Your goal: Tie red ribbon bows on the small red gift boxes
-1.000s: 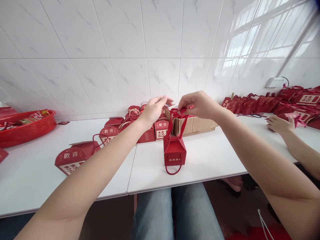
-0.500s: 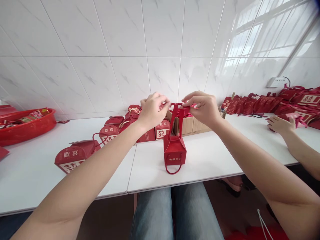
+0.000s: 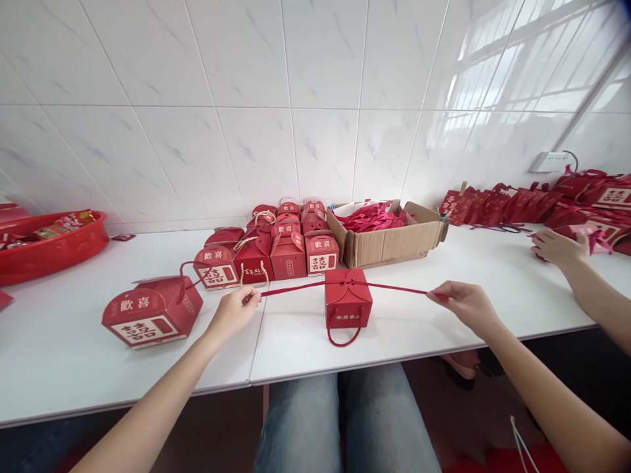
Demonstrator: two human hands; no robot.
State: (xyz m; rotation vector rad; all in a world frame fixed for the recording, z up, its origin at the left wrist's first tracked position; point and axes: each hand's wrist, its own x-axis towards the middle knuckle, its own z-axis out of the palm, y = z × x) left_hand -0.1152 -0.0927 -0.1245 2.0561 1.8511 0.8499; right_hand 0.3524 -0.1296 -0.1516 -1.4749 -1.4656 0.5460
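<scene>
A small red gift box [image 3: 348,303] stands on the white table in front of me, its top flaps folded in. A dark red ribbon [image 3: 394,287] runs across its top, crossed at the middle and stretched out to both sides. My left hand [image 3: 235,309] pinches one ribbon end, left of the box. Off to the right, my right hand [image 3: 462,303] pinches the other end. Both hands are apart from the box itself. A twisted red cord handle [image 3: 344,343] hangs down the box's front onto the table.
A cardboard carton [image 3: 394,244] of red ribbons stands behind. Several red boxes [image 3: 288,253] are stacked left of it; another red box [image 3: 152,312] lies nearer. A red basin [image 3: 54,249] holds wrapped sweets. At right, another person's hand [image 3: 559,246] touches a pink box [image 3: 594,238].
My hands have moved down and apart, from above the box out to its two sides. The ribbon, upright in loops before, now lies taut across the box top, which has closed.
</scene>
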